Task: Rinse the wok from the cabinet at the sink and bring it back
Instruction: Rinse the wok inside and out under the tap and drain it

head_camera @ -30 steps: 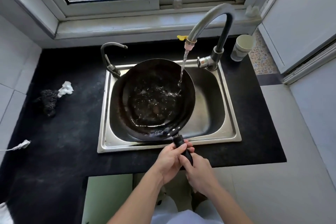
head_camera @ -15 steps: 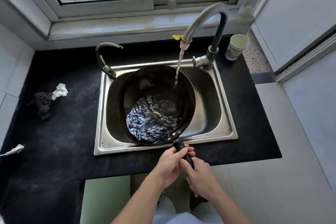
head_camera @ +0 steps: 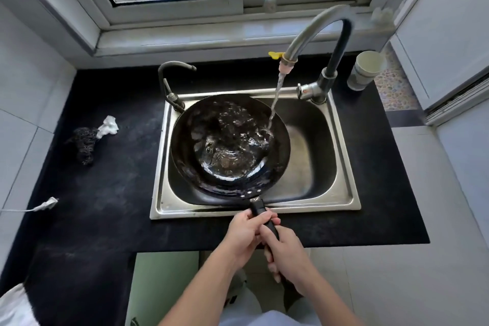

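Black wok (head_camera: pixel 230 145), centre frame in the sink (head_camera: pixel 341 156), has tipped back; water now swirls across it. Left hand (head_camera: pixel 244 233) and right hand (head_camera: pixel 287 251) both clasp its handle (head_camera: pixel 258 206); rinsing continues.

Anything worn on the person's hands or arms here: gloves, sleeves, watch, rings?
Nothing shows. The left hand and right hand are bare, no gloves, and both forearms are uncovered to the frame's bottom edge. No watch, bracelet or ring is visible.
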A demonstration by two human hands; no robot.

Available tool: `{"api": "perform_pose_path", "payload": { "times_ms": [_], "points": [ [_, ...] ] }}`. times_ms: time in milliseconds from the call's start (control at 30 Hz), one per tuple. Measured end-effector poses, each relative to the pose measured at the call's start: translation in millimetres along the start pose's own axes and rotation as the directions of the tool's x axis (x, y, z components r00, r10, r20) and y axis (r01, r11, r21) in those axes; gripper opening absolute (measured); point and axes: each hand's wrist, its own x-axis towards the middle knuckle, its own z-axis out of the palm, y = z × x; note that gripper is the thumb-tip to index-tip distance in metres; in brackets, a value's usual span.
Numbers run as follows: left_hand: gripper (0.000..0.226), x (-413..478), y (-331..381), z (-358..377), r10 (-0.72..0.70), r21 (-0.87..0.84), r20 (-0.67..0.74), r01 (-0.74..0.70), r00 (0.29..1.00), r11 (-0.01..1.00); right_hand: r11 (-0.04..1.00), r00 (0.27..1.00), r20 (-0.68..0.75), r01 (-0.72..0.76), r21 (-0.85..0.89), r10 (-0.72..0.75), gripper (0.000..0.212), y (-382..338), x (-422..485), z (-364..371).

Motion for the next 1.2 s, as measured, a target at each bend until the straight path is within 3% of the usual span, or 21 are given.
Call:
{"api": "perform_pose_path", "payload": {
  "times_ms": [200, 500, 833, 1200],
  "points": [
    [0.011, -11, -11, -1, -0.005, -0.006, -0.004, 0.005, 1.0, 1.0, 0.999, 0.999, 0.034, -0.012, 0.031, 0.011, 0.033, 9, -13, -1],
    [0.019, -12, -16, 9, -0.074, -0.008, -0.004, 0.074, 0.997, 0.997, 0.999, 0.998, -0.047, -0.044, 0.005, 0.044, 0.036, 12, -17, -2],
    [0.015, -21, -6, -4, -0.047, 0.036, -0.061, 0.049, 0.997, 0.998, 0.992, 0.998, 0.038, -0.05, 0.112, 0.046, 0.034, 5, -16, 13],
    [0.016, -21, -16, 6, -0.072, 0.047, 0.014, 0.071, 0.997, 0.996, 0.997, 0.998, -0.043, -0.032, 0.069, 0.035, 0.037, 14, -28, 3]
  ]
}}
